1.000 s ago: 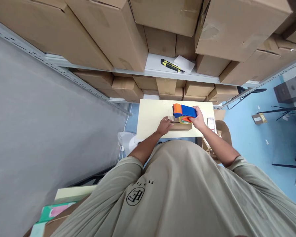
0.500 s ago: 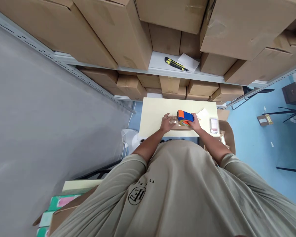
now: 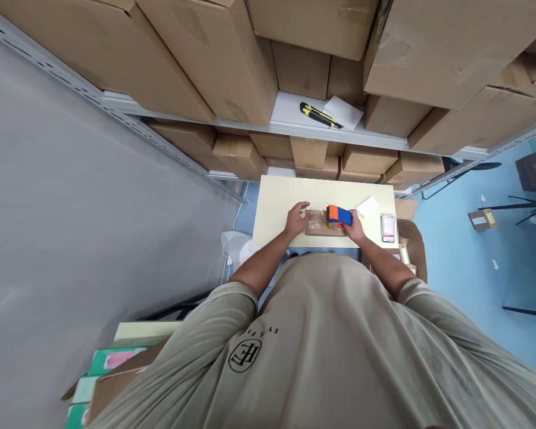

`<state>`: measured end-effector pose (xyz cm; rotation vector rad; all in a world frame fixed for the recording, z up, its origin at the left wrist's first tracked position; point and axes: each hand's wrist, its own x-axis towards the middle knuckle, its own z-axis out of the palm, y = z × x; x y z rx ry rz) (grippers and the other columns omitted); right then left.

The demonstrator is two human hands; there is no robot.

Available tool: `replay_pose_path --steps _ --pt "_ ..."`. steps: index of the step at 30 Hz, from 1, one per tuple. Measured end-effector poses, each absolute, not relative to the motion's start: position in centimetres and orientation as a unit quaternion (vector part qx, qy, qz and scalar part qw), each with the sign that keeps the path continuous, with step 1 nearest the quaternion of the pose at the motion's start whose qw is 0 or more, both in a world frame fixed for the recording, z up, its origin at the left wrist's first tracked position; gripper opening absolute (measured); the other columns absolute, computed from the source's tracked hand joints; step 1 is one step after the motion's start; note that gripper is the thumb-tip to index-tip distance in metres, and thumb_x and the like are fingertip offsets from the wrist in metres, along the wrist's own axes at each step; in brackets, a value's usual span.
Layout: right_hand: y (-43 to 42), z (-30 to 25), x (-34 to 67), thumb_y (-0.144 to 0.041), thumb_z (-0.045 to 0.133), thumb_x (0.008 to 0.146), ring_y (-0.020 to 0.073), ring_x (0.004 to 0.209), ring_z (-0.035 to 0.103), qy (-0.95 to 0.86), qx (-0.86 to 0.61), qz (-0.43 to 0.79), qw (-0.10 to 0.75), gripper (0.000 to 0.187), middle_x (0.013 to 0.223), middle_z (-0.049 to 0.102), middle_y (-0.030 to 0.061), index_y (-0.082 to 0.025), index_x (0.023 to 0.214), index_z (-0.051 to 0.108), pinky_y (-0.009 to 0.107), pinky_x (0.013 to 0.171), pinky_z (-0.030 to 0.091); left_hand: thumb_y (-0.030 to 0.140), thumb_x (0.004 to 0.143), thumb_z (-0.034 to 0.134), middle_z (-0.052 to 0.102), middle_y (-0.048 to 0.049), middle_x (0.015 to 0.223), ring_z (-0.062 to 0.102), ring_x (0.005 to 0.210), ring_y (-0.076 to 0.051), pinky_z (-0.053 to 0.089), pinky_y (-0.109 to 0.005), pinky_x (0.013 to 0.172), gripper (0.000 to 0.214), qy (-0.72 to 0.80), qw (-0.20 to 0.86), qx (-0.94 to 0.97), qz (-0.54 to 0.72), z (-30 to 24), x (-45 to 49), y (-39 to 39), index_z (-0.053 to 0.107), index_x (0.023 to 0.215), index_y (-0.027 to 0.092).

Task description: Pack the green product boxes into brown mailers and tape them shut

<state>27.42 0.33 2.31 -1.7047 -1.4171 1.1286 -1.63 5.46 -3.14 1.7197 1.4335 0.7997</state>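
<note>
A flat brown cardboard box (image 3: 318,230) lies on the pale table (image 3: 277,193) in front of me. Shiny clear tape shows on its left part. My right hand (image 3: 355,229) grips a blue and orange tape dispenser (image 3: 343,215) over the right part of the box. Beside the box's left end is my left hand (image 3: 297,219), its fingers apart and holding nothing. Whether its fingertips touch the box I cannot tell.
A phone (image 3: 388,227) and a white paper (image 3: 367,206) lie on the table's right side. Behind it, shelves carry many cardboard boxes (image 3: 310,152) and a yellow-black utility knife (image 3: 320,116). An open carton (image 3: 414,247) stands right of the table, a grey wall (image 3: 93,196) at left.
My left hand has moved left off the taped part of the box and opened. The tape dispenser in my right hand has shifted slightly right and down.
</note>
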Motion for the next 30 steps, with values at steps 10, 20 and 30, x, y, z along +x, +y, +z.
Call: replay_pose_path --steps 10,20,30 --pt "0.5 2.1 27.2 -0.042 0.064 0.069 0.0295 0.095 0.055 -0.554 -0.637 0.426 0.326 0.048 0.099 0.060 0.0028 -0.030 0.109 0.042 0.046 0.090 0.051 0.022 0.106 0.056 0.078 -0.0164 0.110 0.073 0.113 -0.033 0.058 -0.050 0.105 0.023 0.583 0.209 0.751 0.229 -3.1 -4.4 2.7 0.079 0.102 0.024" --pt "0.6 2.1 26.8 -0.038 0.063 0.068 0.0300 0.098 0.058 -0.575 -0.643 0.412 0.294 0.047 0.102 0.060 0.0039 -0.029 0.110 0.045 0.050 0.095 0.054 0.025 0.109 0.053 0.073 -0.0185 0.101 0.075 0.097 -0.033 0.056 -0.042 0.084 0.023 0.601 0.210 0.756 0.149 -6.4 -3.2 2.2 0.074 0.102 0.019" --pt "0.9 2.6 26.7 -0.025 0.064 0.068 0.0339 0.106 0.062 -0.609 -0.627 0.408 0.265 0.047 0.113 0.065 0.0095 -0.027 0.113 0.050 0.057 0.104 0.056 0.026 0.106 0.052 0.076 -0.0183 0.108 0.075 0.100 -0.033 0.060 -0.044 0.090 0.024 0.551 0.253 0.784 0.131 -8.3 -3.9 1.3 0.073 0.116 0.020"
